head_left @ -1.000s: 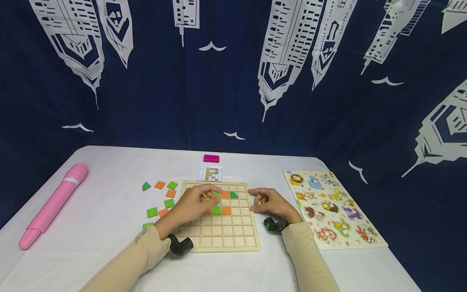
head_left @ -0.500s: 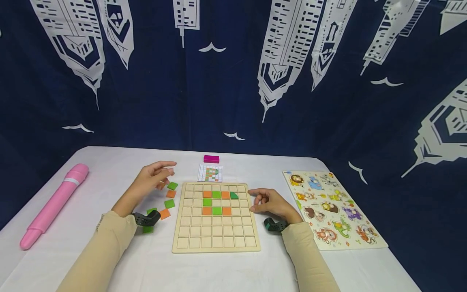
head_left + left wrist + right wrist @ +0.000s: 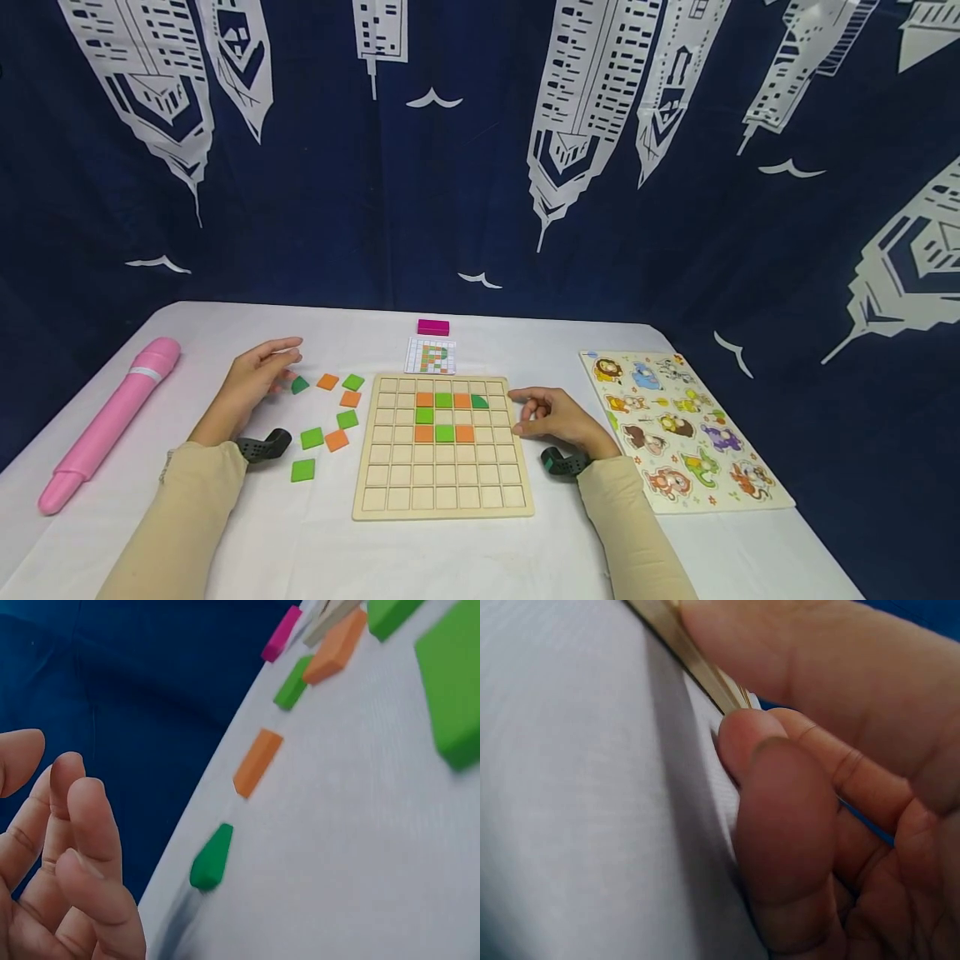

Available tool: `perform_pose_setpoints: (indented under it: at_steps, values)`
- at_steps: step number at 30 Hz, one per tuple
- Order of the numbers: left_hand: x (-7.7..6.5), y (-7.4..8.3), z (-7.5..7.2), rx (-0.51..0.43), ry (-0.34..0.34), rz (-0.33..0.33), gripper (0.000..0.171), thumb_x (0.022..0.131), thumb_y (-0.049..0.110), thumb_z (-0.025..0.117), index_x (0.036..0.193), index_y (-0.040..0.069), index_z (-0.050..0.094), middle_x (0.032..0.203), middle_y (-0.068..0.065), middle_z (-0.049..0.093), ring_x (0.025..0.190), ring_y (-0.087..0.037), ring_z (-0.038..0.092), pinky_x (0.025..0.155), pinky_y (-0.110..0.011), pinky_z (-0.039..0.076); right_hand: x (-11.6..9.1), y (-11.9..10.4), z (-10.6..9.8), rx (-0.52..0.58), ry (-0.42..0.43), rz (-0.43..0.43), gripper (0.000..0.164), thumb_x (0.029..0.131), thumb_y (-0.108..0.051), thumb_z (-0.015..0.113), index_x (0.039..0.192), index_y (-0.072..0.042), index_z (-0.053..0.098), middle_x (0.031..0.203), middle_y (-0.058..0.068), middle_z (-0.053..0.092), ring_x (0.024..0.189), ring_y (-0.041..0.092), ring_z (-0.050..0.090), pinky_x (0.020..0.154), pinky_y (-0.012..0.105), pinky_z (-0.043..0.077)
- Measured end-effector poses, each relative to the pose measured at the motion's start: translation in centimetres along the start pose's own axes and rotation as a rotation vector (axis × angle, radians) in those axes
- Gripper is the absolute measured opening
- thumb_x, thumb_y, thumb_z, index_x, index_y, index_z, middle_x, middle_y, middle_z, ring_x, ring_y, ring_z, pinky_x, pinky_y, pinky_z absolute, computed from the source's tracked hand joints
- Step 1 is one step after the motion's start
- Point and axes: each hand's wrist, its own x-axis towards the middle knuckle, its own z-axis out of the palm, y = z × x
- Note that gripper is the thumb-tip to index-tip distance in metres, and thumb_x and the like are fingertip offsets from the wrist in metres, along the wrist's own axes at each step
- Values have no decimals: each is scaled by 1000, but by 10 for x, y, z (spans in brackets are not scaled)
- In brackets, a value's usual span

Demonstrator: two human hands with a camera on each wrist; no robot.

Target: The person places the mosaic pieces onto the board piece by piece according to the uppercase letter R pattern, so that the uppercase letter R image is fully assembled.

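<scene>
My left hand (image 3: 251,379) hovers over the left of the table, holding nothing, its fingers loosely bent. Just beyond its fingertips lies a dark green quarter-circle tile (image 3: 300,384), seen edge-on in the left wrist view (image 3: 212,857). An orange square tile (image 3: 327,382) is a little to the right of that. The wooden grid board (image 3: 442,475) carries several orange and green square tiles and one dark green quarter-circle tile (image 3: 480,402) in its upper cells. My right hand (image 3: 555,414) touches the board's right edge with thumb and index finger; its other fingers are curled in.
Several loose green and orange tiles, such as a green square (image 3: 303,471), lie left of the board. Behind it are a pattern card (image 3: 431,356) and a magenta block (image 3: 433,327). A pink cylinder (image 3: 112,421) lies far left, an animal puzzle board (image 3: 682,429) right.
My left hand has gone from above the board to the left, over the loose tiles, and a green tile now shows in the board's second row. The right hand has kept its place.
</scene>
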Motion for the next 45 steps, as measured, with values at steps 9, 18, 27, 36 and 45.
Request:
perform_pose_setpoints:
  at_steps: [9,18,27,36,45]
  values:
    - [0,-9,0,112,11,22,56,110,33,63,155,1,54,98,14,72,80,0,62,65,-24,49,-1,1,-1,-7,-1,-6,63,87,6,83,143,17,56,88,1,64,67,7,46,62,19,41]
    - [-6,-18,-6,364,59,94,46,104,19,64,145,-2,64,122,-19,67,94,-22,62,75,-29,47,1,1,1,-12,1,-5,62,87,6,83,143,17,57,88,1,65,67,8,46,63,19,40]
    - [-6,-18,-7,492,-40,149,46,96,14,71,138,-5,69,122,-25,65,103,-32,52,85,-42,42,1,0,1,-26,7,1,63,87,5,83,143,17,57,88,1,64,68,8,46,63,19,40]
    - [-5,-19,-6,470,-9,181,39,93,12,78,127,-5,71,112,-21,68,89,-22,53,77,-32,43,1,0,0,-13,4,5,63,87,5,83,143,17,57,88,0,64,68,8,46,62,19,40]
    - [-7,-22,-9,399,34,181,38,97,9,77,129,-4,63,110,-20,72,85,-12,62,69,-19,49,1,0,1,6,-5,-10,62,88,6,82,143,19,55,89,0,63,69,8,46,63,19,41]
